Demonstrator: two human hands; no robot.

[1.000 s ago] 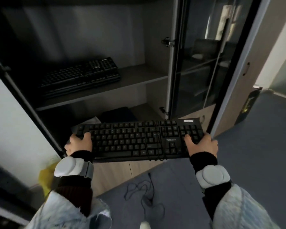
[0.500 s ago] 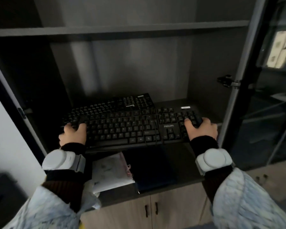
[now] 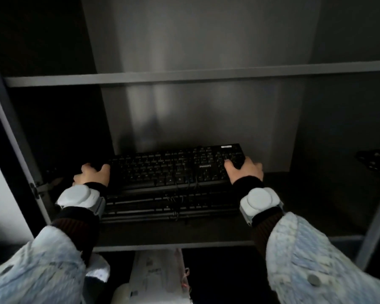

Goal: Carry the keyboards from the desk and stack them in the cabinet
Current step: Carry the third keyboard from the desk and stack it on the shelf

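Observation:
A black Philips keyboard lies on top of a stack of black keyboards on the cabinet's middle shelf. My left hand grips the top keyboard's left end, thumb over the keys. At its right end my right hand holds it the same way. Cables drape over the front edges of the stack. How many keyboards lie underneath is hard to tell in the dark.
An upper shelf runs across above the stack. The cabinet's left frame with a hinge stands close to my left wrist; a door hinge sits at the right. Below the shelf lies a white packet.
I have carried the Philips keyboard from in front of the cabinet up and into the shelf, and it now sits over the keyboards there. The view has moved closer to the shelf.

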